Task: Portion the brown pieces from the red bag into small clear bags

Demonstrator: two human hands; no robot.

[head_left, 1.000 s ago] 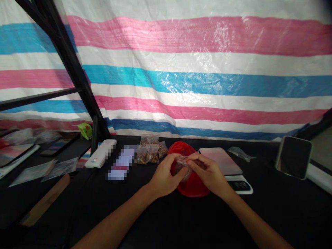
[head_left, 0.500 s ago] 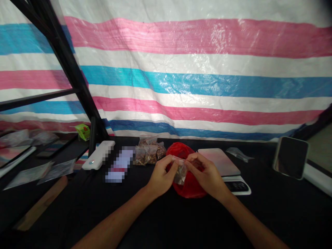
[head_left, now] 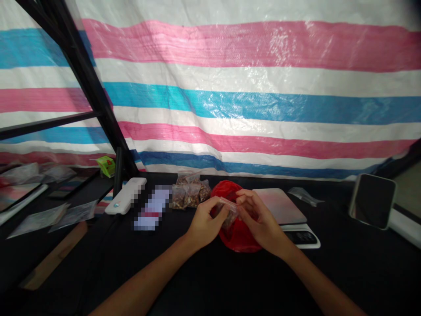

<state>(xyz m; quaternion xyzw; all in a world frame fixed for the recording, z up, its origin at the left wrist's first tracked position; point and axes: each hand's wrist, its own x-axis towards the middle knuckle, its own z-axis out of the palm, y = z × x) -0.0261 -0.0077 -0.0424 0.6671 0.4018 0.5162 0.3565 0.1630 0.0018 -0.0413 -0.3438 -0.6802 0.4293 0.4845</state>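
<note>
My left hand (head_left: 208,221) pinches a small clear zip bag (head_left: 230,215) by its left side. Fingers of my right hand (head_left: 259,219) are closed at the bag's upper right corner, at the red-lined zip edge. Something brownish shows dimly inside the bag. Directly behind and below both hands lies a red plastic bag (head_left: 241,239), its middle partly covered by them. Left of it sits a cluster of filled small zip bags (head_left: 190,193) holding brown bits. A flat digital scale (head_left: 281,208) with a pale plate lies just right of my right hand.
Left of the filled bags lie a blurred-out phone-like panel (head_left: 153,208) and a white device (head_left: 126,197). Flat clear bags (head_left: 74,215) and a wooden strip (head_left: 55,254) are farther left. A crumpled clear bag (head_left: 304,196) and a dark-screened device (head_left: 373,201) stand at right, before a striped tarp (head_left: 250,105).
The small zip bag has tilted between my hands, and its zip edge now slopes down to the right. My right fingers have shifted slightly at its corner.
</note>
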